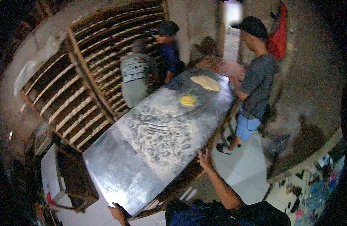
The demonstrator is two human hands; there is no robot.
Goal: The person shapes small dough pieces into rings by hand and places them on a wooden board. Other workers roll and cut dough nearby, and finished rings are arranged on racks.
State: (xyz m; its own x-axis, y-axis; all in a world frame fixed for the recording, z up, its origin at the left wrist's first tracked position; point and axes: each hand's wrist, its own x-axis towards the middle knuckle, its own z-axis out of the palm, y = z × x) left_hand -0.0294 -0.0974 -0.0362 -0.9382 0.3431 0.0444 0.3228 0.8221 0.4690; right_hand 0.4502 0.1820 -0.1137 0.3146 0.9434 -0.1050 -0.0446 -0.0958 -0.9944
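A long metal-topped table (105, 154) runs from the near left to the far right, its middle dusted with flour (158, 135). My left hand (118, 214) is at its near corner, fingers apart and holding nothing I can see. Along the right-hand edge, my right hand (204, 160) rests with its fingers spread at the rim. A flat oval sheet of dough (205, 83) lies near the table's far end. Closer to me sits a small yellow patch (187, 100) of what looks like soft fat or batter; its kind is unclear.
Slatted wooden racks (102, 56) holding rows of pale pieces line the left wall. Two people stand beside them, one in a grey shirt (135, 77). Another person (258, 75) stands at the table's right side. A white-topped stand (53, 177) is at the near left; clutter (316, 192) lies lower right.
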